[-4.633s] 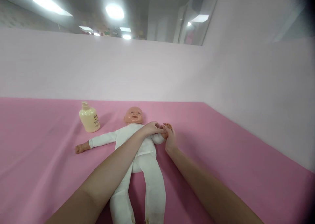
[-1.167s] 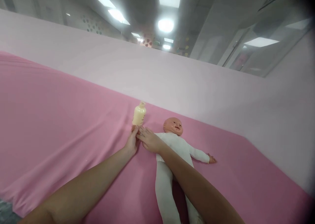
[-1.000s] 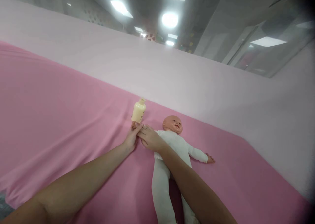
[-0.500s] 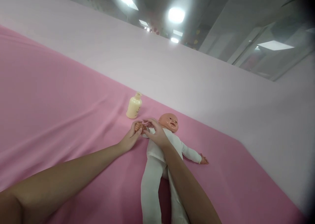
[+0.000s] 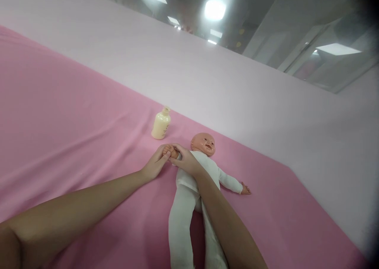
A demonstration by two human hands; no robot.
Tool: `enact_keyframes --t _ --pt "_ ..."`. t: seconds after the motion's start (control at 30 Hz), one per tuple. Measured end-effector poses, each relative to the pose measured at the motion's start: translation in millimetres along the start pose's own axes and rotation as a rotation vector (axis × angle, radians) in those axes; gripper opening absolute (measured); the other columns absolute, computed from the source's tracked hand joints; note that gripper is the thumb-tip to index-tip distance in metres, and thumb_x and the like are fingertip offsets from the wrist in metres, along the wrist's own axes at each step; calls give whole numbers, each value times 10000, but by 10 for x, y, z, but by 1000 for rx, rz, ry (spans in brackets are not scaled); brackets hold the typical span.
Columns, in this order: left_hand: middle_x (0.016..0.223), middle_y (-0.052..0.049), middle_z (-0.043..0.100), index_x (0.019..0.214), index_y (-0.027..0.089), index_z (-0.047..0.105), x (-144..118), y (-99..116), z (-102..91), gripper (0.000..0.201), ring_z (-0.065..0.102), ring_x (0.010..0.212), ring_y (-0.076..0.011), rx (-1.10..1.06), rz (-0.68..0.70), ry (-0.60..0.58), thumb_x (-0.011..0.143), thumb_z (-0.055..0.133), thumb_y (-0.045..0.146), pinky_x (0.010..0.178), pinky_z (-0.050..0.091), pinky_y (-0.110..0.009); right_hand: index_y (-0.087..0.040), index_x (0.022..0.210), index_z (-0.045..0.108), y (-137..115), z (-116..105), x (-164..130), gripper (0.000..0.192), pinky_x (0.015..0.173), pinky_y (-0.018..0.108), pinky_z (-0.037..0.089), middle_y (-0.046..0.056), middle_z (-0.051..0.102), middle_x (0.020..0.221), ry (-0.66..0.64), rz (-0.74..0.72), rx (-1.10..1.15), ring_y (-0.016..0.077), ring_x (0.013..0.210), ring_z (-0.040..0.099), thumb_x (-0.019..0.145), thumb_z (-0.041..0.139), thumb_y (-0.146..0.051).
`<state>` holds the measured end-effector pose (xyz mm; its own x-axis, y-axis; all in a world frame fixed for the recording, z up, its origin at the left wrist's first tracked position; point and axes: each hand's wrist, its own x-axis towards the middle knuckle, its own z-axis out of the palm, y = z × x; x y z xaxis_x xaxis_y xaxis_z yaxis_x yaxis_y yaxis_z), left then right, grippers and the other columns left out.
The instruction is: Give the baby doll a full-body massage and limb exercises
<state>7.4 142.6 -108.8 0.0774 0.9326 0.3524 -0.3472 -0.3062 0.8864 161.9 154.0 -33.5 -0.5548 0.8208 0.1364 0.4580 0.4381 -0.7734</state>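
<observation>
A baby doll (image 5: 184, 206) in a white cloth suit lies on its back on a pink sheet (image 5: 112, 221), its bare head at the far end. My left hand (image 5: 155, 164) is closed around the doll's small hand (image 5: 170, 151), thumb on top and fingers beneath. Across the doll's chest reaches my right forearm, and my right hand (image 5: 187, 160) is wrapped about the same doll arm at the wrist and sleeve cuff. The doll's other arm (image 5: 232, 183) stretches out to the right with its palm showing.
Just beyond my left hand stands a cream pump bottle (image 5: 161, 124) with dark lettering. A pale raised border (image 5: 237, 107) runs behind the pink sheet and along the right. Past it, a glassy surface (image 5: 260, 32) shows bright ceiling lights.
My right hand has shifted slightly toward my left and closed more around the doll's wrist. My left hand keeps its hold. The view has tilted a little.
</observation>
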Motion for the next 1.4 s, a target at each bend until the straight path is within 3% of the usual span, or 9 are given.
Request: enact_keyframes --t 0.17,0.3,0.53,0.8,0.93,1.03,1.23,1.4 --pt "1152 -114 634 1036 210 714 3 35 -13 412 531 1168 -302 -12 42 15 789 706 539 1116 347 -414 -223 1287 553 11 -2 4 493 943 329 462 34 652 1199 -82 -24 56 201 1110 593 800 630 -226" --pt "1317 -115 536 1018 210 730 5 44 -21 397 445 1298 -310 54 30 15 816 667 546 1171 284 -435 -186 1114 611 22 2 7 348 791 301 460 13 663 1000 -66 44 -16 175 903 590 793 670 -307" --pt "1319 -97 515 1175 243 655 -10 21 -29 367 414 1341 -247 298 220 -34 981 430 459 1176 299 -414 -174 921 615 58 9 -3 282 744 293 420 -19 573 812 -58 73 -10 143 763 504 841 616 -444" --pt "1394 -102 450 1321 265 557 0 -42 -90 402 397 1362 -236 463 326 -153 1020 326 400 1175 320 -445 -167 885 561 -20 40 1 176 717 286 397 -26 496 779 -42 34 146 123 727 449 806 603 -319" --pt "1423 -109 475 1419 254 453 -14 -23 -78 456 418 1358 -253 411 242 -162 1003 393 430 1172 314 -457 -173 930 561 -43 47 -9 175 701 268 389 -16 502 821 -51 2 222 126 764 455 811 600 -297" --pt "1461 -122 463 1455 222 393 -32 -6 -75 530 413 1375 -267 314 143 -178 993 402 483 1174 303 -455 -183 965 553 -37 38 -17 240 641 245 369 -29 482 811 -86 14 281 106 704 426 842 621 -378" --pt "1480 -141 446 1490 213 340 -44 -28 -95 686 407 1380 -309 174 89 -268 932 477 588 1154 326 -463 -192 894 535 15 36 -9 359 582 240 337 -54 441 713 -106 22 237 98 624 397 848 635 -533" --pt "1399 -112 505 1514 258 280 -44 -15 -65 737 487 1294 -279 271 -16 -253 893 615 469 1116 371 -466 -181 907 562 39 55 1 429 700 260 413 -2 547 821 -84 -10 258 124 758 509 919 487 -603"
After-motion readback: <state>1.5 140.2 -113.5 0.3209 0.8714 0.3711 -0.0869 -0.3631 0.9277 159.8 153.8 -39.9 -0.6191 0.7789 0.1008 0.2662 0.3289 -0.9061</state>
